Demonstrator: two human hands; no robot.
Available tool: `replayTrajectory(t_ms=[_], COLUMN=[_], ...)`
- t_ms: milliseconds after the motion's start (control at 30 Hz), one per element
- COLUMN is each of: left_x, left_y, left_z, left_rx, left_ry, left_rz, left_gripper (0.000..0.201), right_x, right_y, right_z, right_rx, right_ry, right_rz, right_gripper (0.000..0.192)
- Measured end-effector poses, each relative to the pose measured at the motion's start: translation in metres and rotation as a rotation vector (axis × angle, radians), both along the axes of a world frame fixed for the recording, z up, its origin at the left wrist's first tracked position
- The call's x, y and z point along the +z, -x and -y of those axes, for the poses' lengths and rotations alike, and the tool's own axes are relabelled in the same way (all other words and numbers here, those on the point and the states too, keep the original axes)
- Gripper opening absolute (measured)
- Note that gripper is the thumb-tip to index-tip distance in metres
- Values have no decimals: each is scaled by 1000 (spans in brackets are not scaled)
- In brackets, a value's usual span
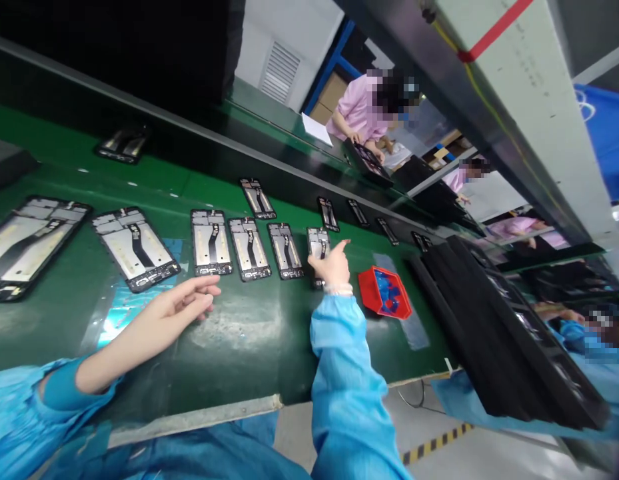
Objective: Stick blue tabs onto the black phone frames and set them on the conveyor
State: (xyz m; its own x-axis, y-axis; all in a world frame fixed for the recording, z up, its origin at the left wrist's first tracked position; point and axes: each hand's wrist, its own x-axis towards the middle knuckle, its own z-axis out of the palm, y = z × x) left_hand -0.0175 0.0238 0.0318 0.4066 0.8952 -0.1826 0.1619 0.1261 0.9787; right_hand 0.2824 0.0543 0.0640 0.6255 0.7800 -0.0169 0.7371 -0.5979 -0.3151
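Observation:
My left hand hovers just in front of a phone assembly, its fingers loosely stretched and holding nothing. This assembly shows a pale inner plate, a black frame and a dark flex cable. My right hand is over another phone assembly, covering its lower right part. Thumb and index finger are spread apart; whether the thumb touches the assembly I cannot tell. Between the hands lie two similar phone assemblies, one beside the other. Right of my right hand stands a red bin with small blue pieces inside.
More phone assemblies lie at left and on the green belt behind. Stacked black trays occupy the right end of the green table. A metal rail runs behind the belt. Across it, a person in pink handles a tray.

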Motion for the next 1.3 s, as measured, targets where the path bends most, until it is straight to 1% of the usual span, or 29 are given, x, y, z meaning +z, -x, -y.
replayTrajectory(t_ms=[33, 100, 167, 200, 233, 267, 333, 367, 400, 433, 500, 633, 800, 1100, 1300], left_x=[1, 2, 1, 0, -2, -5, -11, -14, -16, -17, -17, -11, -8, -7, -6], left_y=[-3, -10, -15, -16, -15, -13, -8, -5, -4, -3, -3, -4, -2, -2, -1], left_z=[1, 4, 6, 7, 8, 8, 10, 11, 12, 14, 16, 19, 18, 17, 17], left_rx=[23, 51, 70, 92, 112, 118, 79, 47, 21, 7, -8, -73, -69, -95, -78], left_ry=[20, 47, 45, 21, -12, -46, -82, -76, -56, -30, 16, 54, 39, -1, -3], left_rz=[60, 186, 260, 253, 226, 187, 124, 118, 124, 139, 179, 233, 244, 194, 164], left_gripper=[63, 69, 69, 64, 57, 51, 44, 43, 45, 47, 51, 55, 53, 55, 54], right_x=[2, 0, -8, -13, -18, -23, -31, -34, -36, -38, -41, -45, -48, -48, -48], right_y=[15, 53, 92, 108, 121, 130, 142, 145, 148, 151, 157, 167, 169, 169, 169], right_z=[15, 50, 84, 98, 109, 115, 118, 116, 112, 107, 100, 95, 96, 93, 94], right_rx=[52, 243, 457, 506, 502, 450, 275, 205, 168, 157, 172, 190, 150, 179, 198], right_ry=[-55, -211, -336, -390, -458, -533, -657, -682, -679, -662, -626, -651, -675, -675, -667], right_rz=[-6, -87, -251, -351, -456, -567, -773, -855, -911, -939, -918, -854, -853, -881, -872], right_gripper=[104, 103, 103, 99, 90, 74, 35, 20, 16, 18, 17, 16, 18, 16, 16])
